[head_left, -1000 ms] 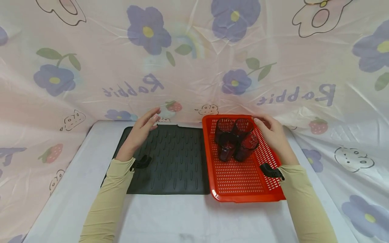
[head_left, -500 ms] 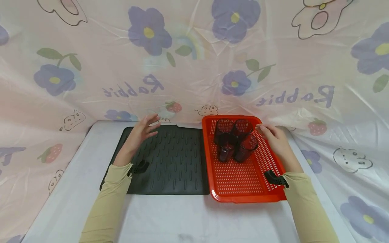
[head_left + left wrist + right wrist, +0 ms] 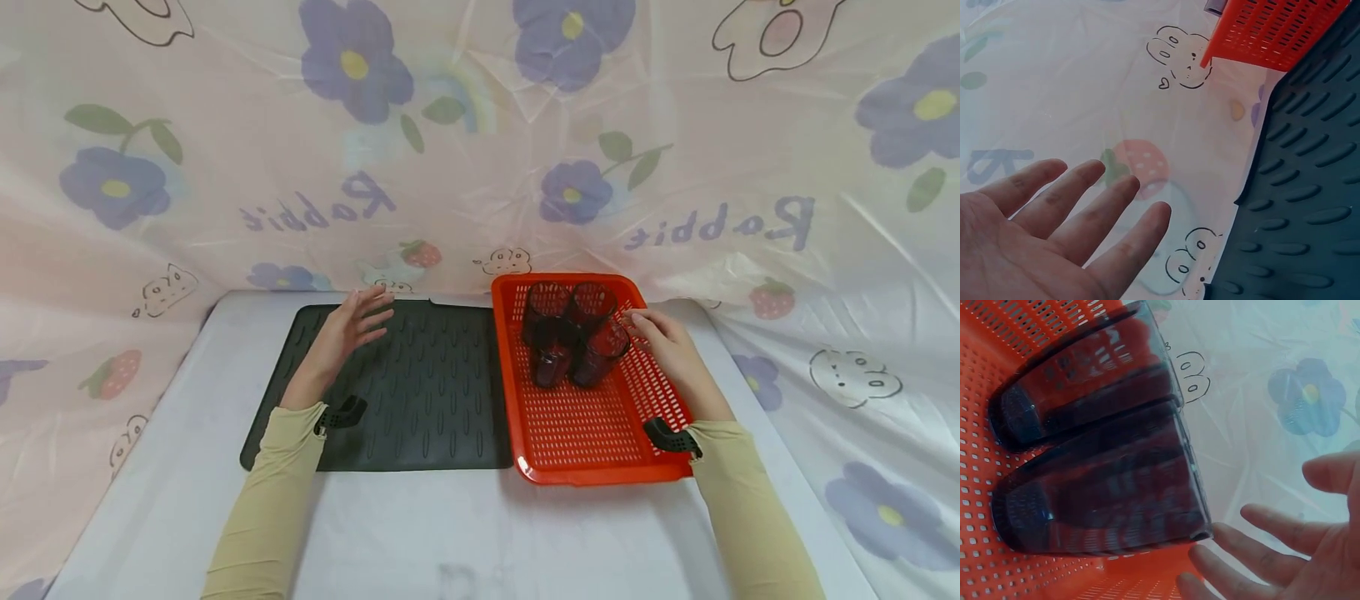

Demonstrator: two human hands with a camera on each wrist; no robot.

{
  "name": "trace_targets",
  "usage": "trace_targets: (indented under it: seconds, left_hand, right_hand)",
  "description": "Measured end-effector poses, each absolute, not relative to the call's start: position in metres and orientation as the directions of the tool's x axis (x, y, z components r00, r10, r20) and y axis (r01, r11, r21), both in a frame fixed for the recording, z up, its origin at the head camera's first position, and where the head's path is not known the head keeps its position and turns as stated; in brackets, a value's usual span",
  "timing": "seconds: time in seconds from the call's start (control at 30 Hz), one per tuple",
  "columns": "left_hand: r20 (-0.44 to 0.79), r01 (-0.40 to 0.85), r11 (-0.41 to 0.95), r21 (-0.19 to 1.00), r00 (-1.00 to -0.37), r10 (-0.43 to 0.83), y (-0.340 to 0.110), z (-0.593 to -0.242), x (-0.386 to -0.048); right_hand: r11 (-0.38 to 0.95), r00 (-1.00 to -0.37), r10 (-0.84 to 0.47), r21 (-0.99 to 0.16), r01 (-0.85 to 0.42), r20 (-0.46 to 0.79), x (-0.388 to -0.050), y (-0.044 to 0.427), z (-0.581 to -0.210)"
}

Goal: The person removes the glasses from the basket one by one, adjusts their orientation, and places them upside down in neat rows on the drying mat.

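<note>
Several dark, see-through drinking glasses (image 3: pixel 600 354) stand grouped in the back part of a red plastic basket (image 3: pixel 592 477). My right hand (image 3: pixel 667 350) hovers by the basket's right side, beside the glasses. In the right wrist view, its fingers (image 3: pixel 1266 556) are loosely spread near the rim of the closest glass (image 3: pixel 1116 487); whether they touch it I cannot tell. Over the left part of a dark ribbed mat (image 3: pixel 427 392), my left hand (image 3: pixel 345 333) is raised with its fingers apart. Nothing is in its palm, as the left wrist view shows.
Basket and mat lie side by side on a white-covered table (image 3: pixel 405 533). A patterned plastic curtain (image 3: pixel 465 183) with flowers and rabbits hangs close behind them and along both sides. Each wrist carries a black camera mount (image 3: pixel 671 437).
My right hand has drawn back from the basket's far right corner and lies closer to the near glass. My left hand has sunk slightly, its fingers more spread. The glasses have stayed put.
</note>
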State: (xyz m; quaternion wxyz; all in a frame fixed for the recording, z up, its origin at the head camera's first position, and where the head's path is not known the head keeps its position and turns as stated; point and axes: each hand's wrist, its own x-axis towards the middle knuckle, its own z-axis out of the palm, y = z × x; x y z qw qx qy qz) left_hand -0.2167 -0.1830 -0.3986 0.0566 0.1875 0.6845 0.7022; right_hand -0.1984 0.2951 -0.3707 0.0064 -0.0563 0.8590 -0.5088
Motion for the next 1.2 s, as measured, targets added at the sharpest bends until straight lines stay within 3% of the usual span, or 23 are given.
trace_targets:
  seconds: [0.37,0.67,0.97,1.2]
  left_hand:
    - [0.16,0.139,-0.086,0.987,-0.928,0.337,-0.177,-0.407,-0.216]
    - [0.13,0.092,-0.122,0.988,-0.926,0.356,-0.165,-0.412,-0.216]
    - [0.103,0.058,-0.124,0.991,-0.911,0.399,-0.157,-0.41,-0.219]
    - [0.087,0.036,-0.133,0.991,-0.91,0.406,-0.157,-0.411,-0.217]
  right_hand:
    - [0.445,-0.992,-0.126,-0.895,-0.029,-0.03,-0.204,0.291,-0.375]
    - [0.403,-0.964,-0.243,-0.915,0.001,-0.109,-0.206,0.289,-0.377]
    - [0.549,-0.948,-0.245,-0.835,0.038,-0.203,-0.212,0.292,-0.378]
    - [0.598,-0.946,-0.283,-0.8,-0.045,-0.158,-0.215,0.29,-0.388]
